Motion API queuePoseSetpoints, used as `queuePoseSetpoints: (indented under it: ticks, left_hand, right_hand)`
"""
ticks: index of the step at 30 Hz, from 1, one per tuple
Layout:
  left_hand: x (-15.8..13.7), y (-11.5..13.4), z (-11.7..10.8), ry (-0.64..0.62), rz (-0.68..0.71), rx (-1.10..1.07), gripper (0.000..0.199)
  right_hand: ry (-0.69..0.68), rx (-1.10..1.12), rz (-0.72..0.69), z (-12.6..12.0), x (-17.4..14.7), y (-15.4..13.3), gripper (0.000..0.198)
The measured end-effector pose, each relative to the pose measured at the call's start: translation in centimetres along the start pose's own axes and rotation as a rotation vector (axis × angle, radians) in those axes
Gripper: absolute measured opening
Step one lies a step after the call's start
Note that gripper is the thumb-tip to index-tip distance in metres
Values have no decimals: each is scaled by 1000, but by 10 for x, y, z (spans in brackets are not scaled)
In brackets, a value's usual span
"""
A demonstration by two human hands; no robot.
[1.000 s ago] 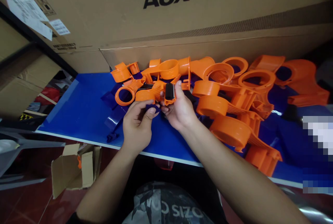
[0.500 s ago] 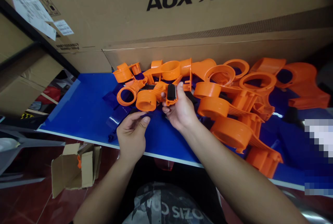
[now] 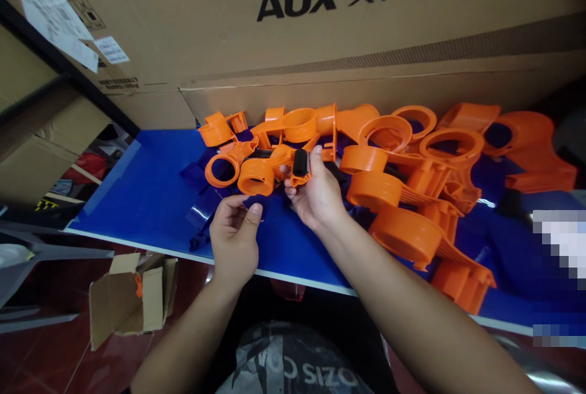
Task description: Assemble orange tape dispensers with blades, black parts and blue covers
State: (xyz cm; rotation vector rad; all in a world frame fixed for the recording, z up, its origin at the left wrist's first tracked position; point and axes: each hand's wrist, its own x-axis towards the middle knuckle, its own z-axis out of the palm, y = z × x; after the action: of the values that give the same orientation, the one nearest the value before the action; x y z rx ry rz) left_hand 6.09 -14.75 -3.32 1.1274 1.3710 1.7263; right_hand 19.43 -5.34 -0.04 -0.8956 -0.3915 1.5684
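My right hand (image 3: 319,192) is closed around an orange plastic tape dispenser (image 3: 256,178), its round ring pointing left. A black roller (image 3: 300,163) sits on the dispenser's end beside my right thumb. Just below the ring is my left hand (image 3: 234,238), fingers curled in and thumb bent toward them. Whatever lies between those fingers is too small to make out. Behind both hands, more orange tape dispensers (image 3: 300,125) lie along the blue tabletop (image 3: 137,186). One with an open ring (image 3: 222,170) rests left of the held piece.
A stack of orange dispensers (image 3: 405,235) spreads over the right side. Dark blue translucent pieces (image 3: 201,211) lie near my left hand. A large cardboard box (image 3: 220,27) stands behind the table. On the floor at left is an opened carton (image 3: 107,308).
My left hand has shifted slightly right, its fingers curling a little more under the dispenser's ring. My right hand keeps its hold on the dispenser, nearly still.
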Motion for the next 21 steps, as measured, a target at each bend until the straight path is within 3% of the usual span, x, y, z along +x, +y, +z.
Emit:
queuePoseSetpoints:
  ticks: [21]
  left_hand:
    - [5, 5, 3, -36, 27, 1, 37]
  right_hand:
    - [26, -12, 31, 0, -1, -1, 50]
